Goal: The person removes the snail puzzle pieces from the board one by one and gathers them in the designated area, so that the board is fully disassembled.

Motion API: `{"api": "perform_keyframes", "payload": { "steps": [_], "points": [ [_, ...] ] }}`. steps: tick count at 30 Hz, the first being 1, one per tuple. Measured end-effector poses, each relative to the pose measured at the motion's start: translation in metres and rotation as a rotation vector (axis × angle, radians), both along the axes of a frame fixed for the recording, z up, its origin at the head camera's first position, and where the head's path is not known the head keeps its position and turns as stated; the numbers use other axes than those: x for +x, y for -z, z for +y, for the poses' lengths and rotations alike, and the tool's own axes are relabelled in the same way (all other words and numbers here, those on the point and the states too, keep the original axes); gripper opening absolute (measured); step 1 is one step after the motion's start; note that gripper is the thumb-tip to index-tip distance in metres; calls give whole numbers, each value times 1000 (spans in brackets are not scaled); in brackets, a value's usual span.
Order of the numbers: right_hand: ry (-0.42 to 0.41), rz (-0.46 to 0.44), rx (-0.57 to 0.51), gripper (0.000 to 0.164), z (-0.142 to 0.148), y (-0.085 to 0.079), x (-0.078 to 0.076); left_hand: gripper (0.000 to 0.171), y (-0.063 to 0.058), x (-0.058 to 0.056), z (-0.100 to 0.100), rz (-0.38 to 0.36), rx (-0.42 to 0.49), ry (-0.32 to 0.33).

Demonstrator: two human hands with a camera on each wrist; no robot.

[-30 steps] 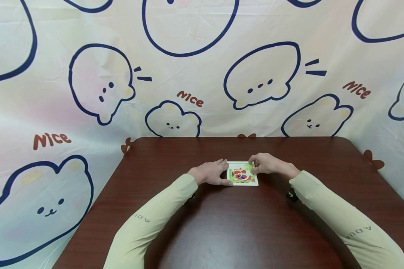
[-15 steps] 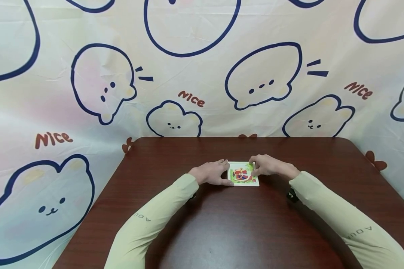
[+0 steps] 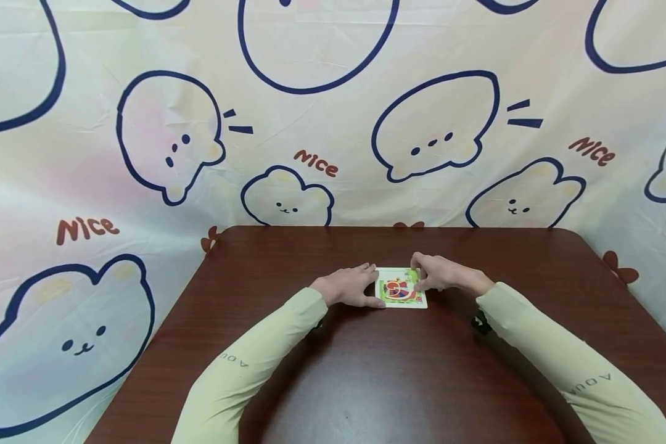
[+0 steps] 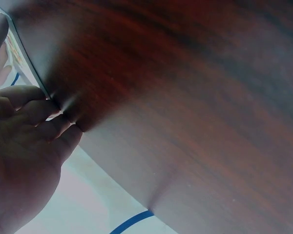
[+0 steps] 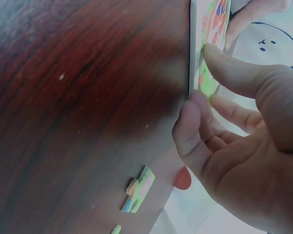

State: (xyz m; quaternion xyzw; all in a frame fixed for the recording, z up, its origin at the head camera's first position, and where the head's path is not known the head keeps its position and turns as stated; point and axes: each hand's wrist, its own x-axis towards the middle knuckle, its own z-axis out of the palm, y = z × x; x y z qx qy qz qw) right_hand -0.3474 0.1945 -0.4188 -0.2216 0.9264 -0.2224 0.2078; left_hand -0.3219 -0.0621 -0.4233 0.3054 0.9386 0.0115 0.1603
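A square jigsaw puzzle board with a white border and a colourful picture lies flat on the table, between both hands. My left hand lies along its left side, fingers extended and thumb at the near left corner. In the left wrist view, the straight fingers reach to the board's edge. My right hand bends over the upper right corner. Its thumb and index finger straddle a green puzzle piece there, pinching it at the board's surface. Its other fingers curl beside the board's edge, seen in the right wrist view.
A loose green and pink puzzle piece lies on the table in the right wrist view. Part of another piece shows at the bottom edge. The dark brown table stands before a patterned cloth backdrop.
The right hand's fingers shift slightly at the board's upper right corner, the index finger now a little higher. The left hand and the board stay in place.
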Motion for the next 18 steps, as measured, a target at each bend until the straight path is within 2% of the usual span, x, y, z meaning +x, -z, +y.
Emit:
{"api": "perform_keyframes", "payload": {
  "steps": [11, 18],
  "points": [
    [-34, 154, 41, 38, -2, -1, 1, 94, -1, 0, 0, -4, 2, 3],
    [-29, 270, 2, 24, -2, 1, 1, 94, -3, 1, 1, -13, 0, -6]
  ]
}}
